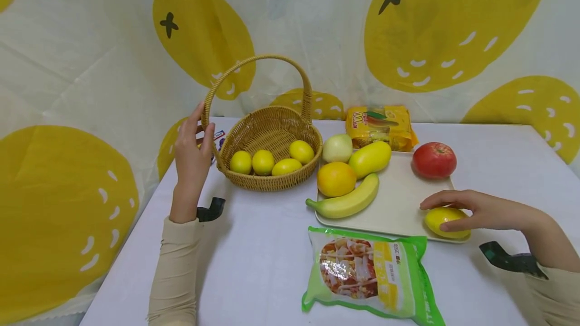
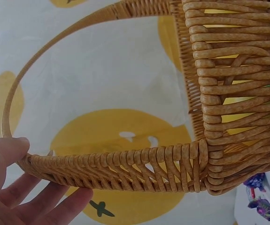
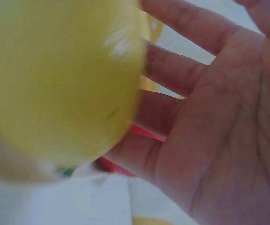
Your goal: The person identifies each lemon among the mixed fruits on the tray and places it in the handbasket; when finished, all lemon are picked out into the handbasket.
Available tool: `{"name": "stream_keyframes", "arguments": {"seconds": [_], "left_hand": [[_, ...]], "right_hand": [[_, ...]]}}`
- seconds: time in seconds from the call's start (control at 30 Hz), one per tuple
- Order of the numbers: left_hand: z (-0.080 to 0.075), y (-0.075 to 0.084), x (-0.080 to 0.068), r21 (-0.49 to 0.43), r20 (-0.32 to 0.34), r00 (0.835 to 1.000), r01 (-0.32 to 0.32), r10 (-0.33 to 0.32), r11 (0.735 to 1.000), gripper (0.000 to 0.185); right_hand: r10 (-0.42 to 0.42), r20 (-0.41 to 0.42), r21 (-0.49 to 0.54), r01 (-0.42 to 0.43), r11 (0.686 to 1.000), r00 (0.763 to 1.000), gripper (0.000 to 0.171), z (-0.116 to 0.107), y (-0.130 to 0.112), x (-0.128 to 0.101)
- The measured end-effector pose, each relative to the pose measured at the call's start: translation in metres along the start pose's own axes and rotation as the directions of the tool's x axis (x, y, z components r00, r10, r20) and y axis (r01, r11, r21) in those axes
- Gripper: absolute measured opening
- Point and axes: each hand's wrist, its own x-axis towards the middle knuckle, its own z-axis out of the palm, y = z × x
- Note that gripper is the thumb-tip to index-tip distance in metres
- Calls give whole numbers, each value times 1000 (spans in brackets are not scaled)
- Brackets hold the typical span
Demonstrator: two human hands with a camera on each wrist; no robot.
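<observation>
Nearest, a green snack bag (image 1: 369, 275) lies flat on the white table (image 1: 254, 245), its lower corner cut off by the frame edge. Just beyond it, the right hand (image 1: 480, 210) rests over a yellow lemon (image 1: 446, 221) at the near right corner of the cream tray (image 1: 399, 205) — fingers curved over the top, thumb against its near side, so part of the fruit is hidden in the head view. The right wrist view shows what that one cannot: the open palm (image 3: 219, 136) and spread fingers behind the lemon (image 3: 59, 84), which is blurred and fills the left half of the picture. Farther along the tray lie a banana (image 1: 346, 201), an orange (image 1: 336, 179), a mango (image 1: 370, 159), an onion (image 1: 337, 148) and a tomato (image 1: 434, 160). To the left, the left hand (image 1: 192, 157) grips the rim of the wicker basket (image 1: 267, 135), four lemons inside. Its wrist view shows thumb and fingers (image 2: 55, 201) pinching the woven rim (image 2: 125, 166) — the lemons unseen there. Farthest, a yellow packet (image 1: 380, 127) sits against the lemon-print cloth.
</observation>
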Motion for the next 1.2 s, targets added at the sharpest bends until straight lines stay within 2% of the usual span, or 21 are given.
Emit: {"name": "stream_keyframes", "arguments": {"seconds": [0.23, 0.57, 0.67, 0.87, 1.2], "left_hand": [[-2, 0, 0, 10, -4, 1000, -3, 3, 1000, 49], [-3, -1, 0, 14, -10, 1000, -10, 11, 1000, 49], [-3, -1, 0, 9, -12, 1000, -18, 18, 1000, 49], [-1, -1, 1, 7, -18, 1000, -24, 24, 1000, 49], [1, 0, 0, 9, -19, 999, -30, 30, 1000, 49]], "right_hand": [[-1, -5, -17, 1, 1000, 1000, 52, 7, 12, -8], [83, -43, -27, -84, 996, 996, 48, 8, 7, 6], [40, -63, -38, -42, 998, 997, 48, 8, 1, 14], [-85, -124, 14, 87, 996, 989, 50, 4, -13, 35], [-138, -181, 89, 155, 984, 974, 51, -3, -47, 88]]}}
